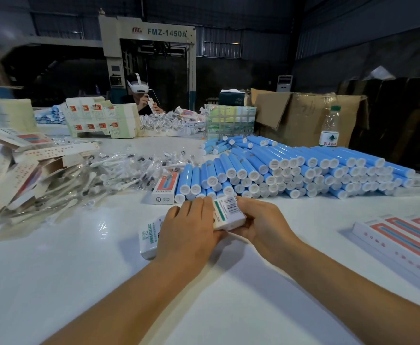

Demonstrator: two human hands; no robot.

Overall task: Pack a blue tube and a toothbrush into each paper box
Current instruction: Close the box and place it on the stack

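A white paper box (228, 212) with green print and a barcode lies across the table in front of me. My left hand (191, 227) covers its middle, fingers curled over the top. My right hand (261, 220) grips its right end from below and behind. The box's left end (149, 240) sticks out past my left wrist. Behind my hands lies a big stack of blue tubes (291, 170) with white caps. Bagged toothbrushes (119, 170) are heaped to the left. What is inside the held box is hidden.
Flat and folded empty boxes (12, 165) pile up at the far left. Another box (165, 186) lies beside the tubes. Packed boxes (408, 235) line the right edge. A water bottle (330, 128), cardboard cartons (298, 115) and a person (141, 95) are across the table.
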